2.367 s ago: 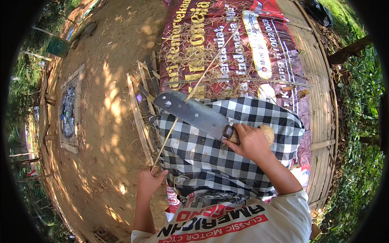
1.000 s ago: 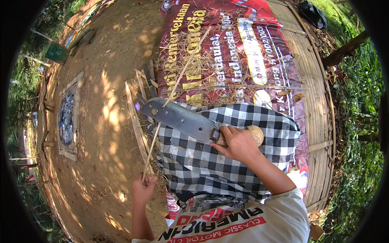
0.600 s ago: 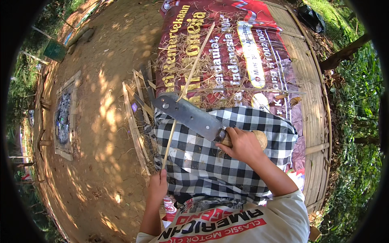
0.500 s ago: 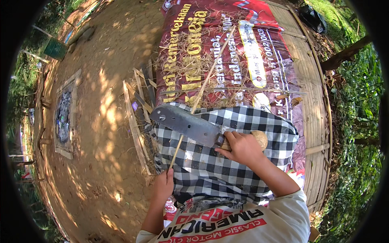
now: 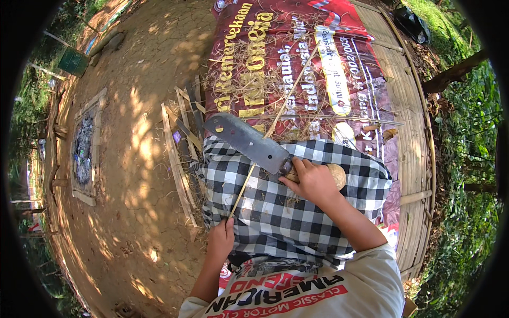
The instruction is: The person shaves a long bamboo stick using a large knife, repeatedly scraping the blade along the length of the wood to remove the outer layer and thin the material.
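Observation:
My right hand point(image 5: 314, 183) is wrapped round the rounded wooden handle of a cleaver point(image 5: 245, 142). Its broad dark blade, pierced with several holes, points to the far left above my lap. A long thin bamboo strip point(image 5: 245, 185) runs under the blade, with its near end pinched in my left hand point(image 5: 220, 236). From there the strip slants away to the right over the banner. Beneath both hands a black-and-white checked cloth point(image 5: 297, 222) covers my lap. The blade hides the spot where it meets the strip.
A dark red printed banner point(image 5: 297, 69), strewn with curly shavings, lies over a bamboo platform point(image 5: 411, 148). More thin strips point(image 5: 339, 118) lie across it. Split wood pieces point(image 5: 179, 169) rest at the platform's left side. On the dirt ground is a framed ash pit point(image 5: 85, 148).
The cleaver has slid away from me along the strip, its blade tip tilting farther forward. My left hand has shifted slightly right, and the strip slants more to the right.

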The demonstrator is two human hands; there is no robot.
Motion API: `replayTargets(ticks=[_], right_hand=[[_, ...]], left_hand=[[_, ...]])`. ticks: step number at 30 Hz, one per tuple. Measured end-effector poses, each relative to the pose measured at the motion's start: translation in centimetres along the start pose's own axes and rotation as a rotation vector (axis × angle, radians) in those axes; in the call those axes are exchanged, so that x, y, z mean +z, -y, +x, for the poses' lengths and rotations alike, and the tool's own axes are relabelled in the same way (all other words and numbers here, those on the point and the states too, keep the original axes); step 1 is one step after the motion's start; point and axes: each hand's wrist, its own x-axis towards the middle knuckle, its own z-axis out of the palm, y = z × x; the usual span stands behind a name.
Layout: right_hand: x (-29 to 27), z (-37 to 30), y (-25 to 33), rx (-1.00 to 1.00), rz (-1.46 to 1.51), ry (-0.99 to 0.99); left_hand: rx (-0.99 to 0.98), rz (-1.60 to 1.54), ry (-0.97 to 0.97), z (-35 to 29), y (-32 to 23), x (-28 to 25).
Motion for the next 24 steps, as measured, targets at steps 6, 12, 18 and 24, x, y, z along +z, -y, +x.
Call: replayTargets(ticks=[6,12,18,24], right_hand=[[1.0,-1.4,1.8,-0.207,0.005,0.205],[-0.3,1.9,-4.6,-0.061,-0.116,0.032],[-1.3,1.2,-2.7,0.0,-0.121,0.09],[-0.1,0.3,-0.3,-0.327,-0.142,0.234]], left_hand=[[0.011,0.003,0.017,0.4,-0.2,0.0],[-0.012,0.06,0.021,0.7,-1.3,-0.2],[0.043,0.055,0.029,1.5,-0.3,0.3],[0.018,0.003,0.002,1.3,0.1,0.5]])
